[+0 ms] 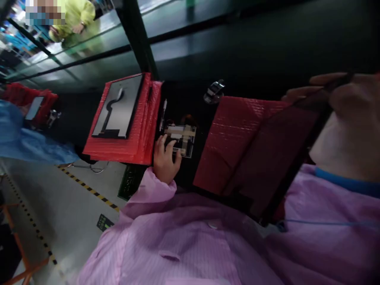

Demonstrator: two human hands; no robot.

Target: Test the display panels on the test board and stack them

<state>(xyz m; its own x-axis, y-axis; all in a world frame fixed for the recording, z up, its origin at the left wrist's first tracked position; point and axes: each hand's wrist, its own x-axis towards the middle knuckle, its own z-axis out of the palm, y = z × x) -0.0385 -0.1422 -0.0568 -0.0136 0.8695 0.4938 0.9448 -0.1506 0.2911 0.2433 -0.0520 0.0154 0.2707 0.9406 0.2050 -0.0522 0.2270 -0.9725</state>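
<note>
My left hand [166,160] rests at the near left edge of a small circuit board fixture [187,136], fingers apart and fingertips on or just over it. In my right hand [353,103], a dark, see-through display panel [276,154] is gripped by its far edge and tilted up. Red shows through the panel from a red bubble-wrap sheet [231,134] lying below it. To the left of my left hand, another display panel [120,105], grey-backed with a black ribbon cable, lies on a stack of red bubble-wrap sleeves [145,130].
A pen [163,114] lies between the stack and the fixture. Behind them stands a shiny metal object [214,92]. A green frame post [136,35] rises at the back. At left are a co-worker's blue sleeve [29,134] and more red wrap [18,93]. A blue cord [326,223] crosses my right sleeve.
</note>
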